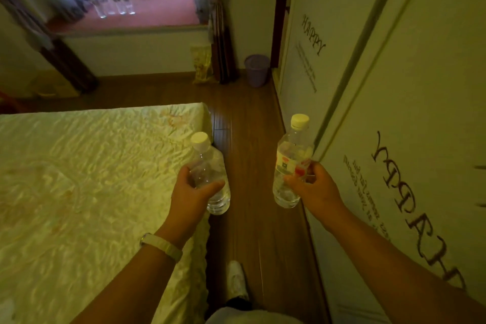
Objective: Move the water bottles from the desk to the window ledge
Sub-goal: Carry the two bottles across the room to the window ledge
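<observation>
My left hand (190, 193) grips a clear water bottle (211, 166) with a white cap, held upright over the bed's corner. A second clear bottle (290, 163), white-capped with a red and white label, is held by my right hand (314, 187) close to the wardrobe door. Far ahead, several clear bottles (113, 1) stand in a group on the red window ledge (160, 12), left of its middle. The desk is out of view.
A bed (86, 179) with a pale quilt fills the left. White sliding wardrobe doors (394, 113) printed "HAPPY" line the right. A wooden-floor aisle (249, 118) runs between them toward the window. A purple bin (256, 70), a yellow bag (202, 64) and curtains (221, 42) stand below the ledge's right end.
</observation>
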A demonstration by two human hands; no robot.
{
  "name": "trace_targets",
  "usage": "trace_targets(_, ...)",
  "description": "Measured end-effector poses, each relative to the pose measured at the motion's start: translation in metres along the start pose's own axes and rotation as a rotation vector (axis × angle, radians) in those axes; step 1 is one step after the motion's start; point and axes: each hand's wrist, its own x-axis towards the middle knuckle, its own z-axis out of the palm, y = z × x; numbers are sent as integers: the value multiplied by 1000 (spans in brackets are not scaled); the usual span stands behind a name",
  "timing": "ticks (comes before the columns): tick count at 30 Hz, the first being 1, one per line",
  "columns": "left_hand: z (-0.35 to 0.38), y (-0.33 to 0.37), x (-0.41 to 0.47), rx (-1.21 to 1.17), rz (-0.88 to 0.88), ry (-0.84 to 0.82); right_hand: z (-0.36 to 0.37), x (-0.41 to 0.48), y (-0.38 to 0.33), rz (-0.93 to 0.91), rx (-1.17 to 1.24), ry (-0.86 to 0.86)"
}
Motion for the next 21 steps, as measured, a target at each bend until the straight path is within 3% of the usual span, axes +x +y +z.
trace_targets(9, -18, 39, 145, -12, 82, -36, 53, 116, -69, -46, -7, 40)
trace_targets(21, 5, 49, 276, 50, 38, 1, 78, 262, -82, -33, 12, -27)
